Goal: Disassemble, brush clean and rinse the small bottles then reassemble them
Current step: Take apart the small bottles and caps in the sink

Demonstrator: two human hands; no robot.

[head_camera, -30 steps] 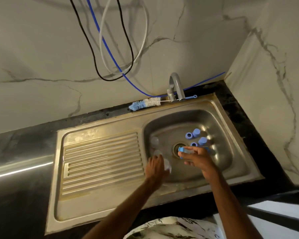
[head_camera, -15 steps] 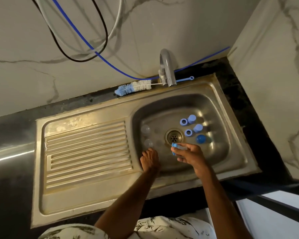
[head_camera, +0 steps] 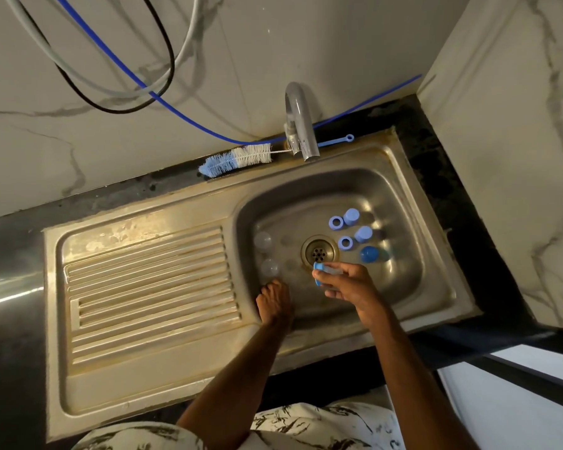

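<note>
A stainless steel sink (head_camera: 436, 306) with a ribbed draining board (head_camera: 150, 280) on its left is set into a dark table (head_camera: 10, 248), hemmed in by pale marble-veined walls (head_camera: 306, 43) at the back and on the right. Black, grey and blue cables (head_camera: 163, 60) loop down the back wall. A curved tap (head_camera: 298, 120) stands at the rear rim, and a blue-and-white bottle brush (head_camera: 238, 159) lies along that rim beside it. In the basin, right of the drain (head_camera: 319, 251), sit blue bottle parts (head_camera: 351, 233): two rings, two caps and a darker round piece. Left of the drain stand two clear small bottles (head_camera: 267, 254), hard to make out against the steel. The right hand (head_camera: 348, 282) pinches a small clear bottle with a blue cap (head_camera: 325, 272) just in front of the drain. The left hand (head_camera: 275, 302) reaches down at the basin's left edge, fingers together, near the closer clear bottle; whether it touches it cannot be told.
</note>
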